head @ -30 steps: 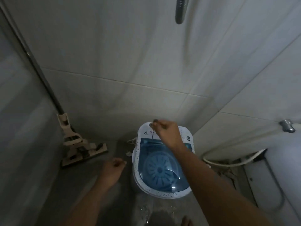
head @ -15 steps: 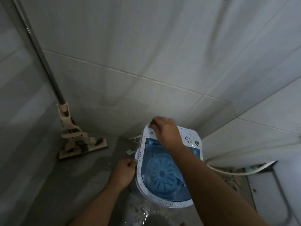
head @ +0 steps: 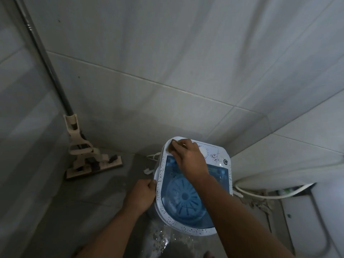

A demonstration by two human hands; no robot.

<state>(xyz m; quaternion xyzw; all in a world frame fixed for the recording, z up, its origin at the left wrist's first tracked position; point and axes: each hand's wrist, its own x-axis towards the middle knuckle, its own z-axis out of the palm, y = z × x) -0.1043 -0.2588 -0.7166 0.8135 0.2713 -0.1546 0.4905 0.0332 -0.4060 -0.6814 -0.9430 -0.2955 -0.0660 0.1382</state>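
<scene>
A small white speckled washing machine (head: 186,226) stands on the floor in a tiled corner. Its clear blue lid (head: 184,198) is down, with the ribbed blue drum floor showing through it. My right hand (head: 189,157) reaches over the lid to the far left corner of the control panel. Its fingers curl on a small brownish pad (head: 171,147) and press it against the panel. A round white dial (head: 203,151) sits just right of that hand. My left hand (head: 141,194) grips the machine's left rim with curled fingers.
A flat mop (head: 89,161) with a metal pole leans in the left corner. The machine's white cord and plug (head: 149,171) lie on the floor behind it. A white hose (head: 260,194) runs along the right wall. The floor (head: 162,239) near my feet is wet.
My left hand has moved from the open floor to the machine's left rim and taken hold of it. My right hand stays at the panel's far left corner. The view has drawn closer.
</scene>
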